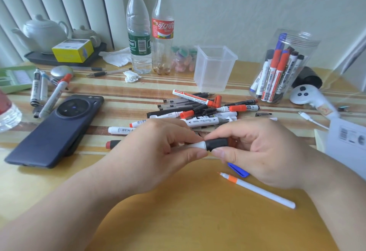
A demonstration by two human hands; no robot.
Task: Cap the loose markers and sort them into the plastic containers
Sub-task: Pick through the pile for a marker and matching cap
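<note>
Capping step: you are fitting a black cap (216,144) onto the white marker (196,145), held level above the table (178,221) to the right of the phone (57,130).
Left hand (154,151): your thumb and curled fingers pinch the marker's white barrel just short of the cap.
Right hand (263,151): your thumb and forefinger pinch the cap, and the other fingers are curled behind it.
Cap seat: the cap's rim meets the barrel, but I cannot tell whether it is pushed fully home.
Next move: I judge it calls for a firm straight push of both hands toward each other, then a free right hand to carry the marker off.
Round jar (309,52): it stands far right of the phone and further back, already holding upright capped markers, so it looks the likely home for this one.
Square tub (214,84): it stands right of the phone and behind it, with nothing visible inside.
Heap (208,110): mixed markers and pens lie just right of the phone, beyond your hands, and several look uncapped.
White pen (259,190): it lies right of the phone and nearer you, tip bare, with a blue cap (238,169) just beside it under your right hand.
Left strays (55,94): a few markers lie just behind the phone.
</note>
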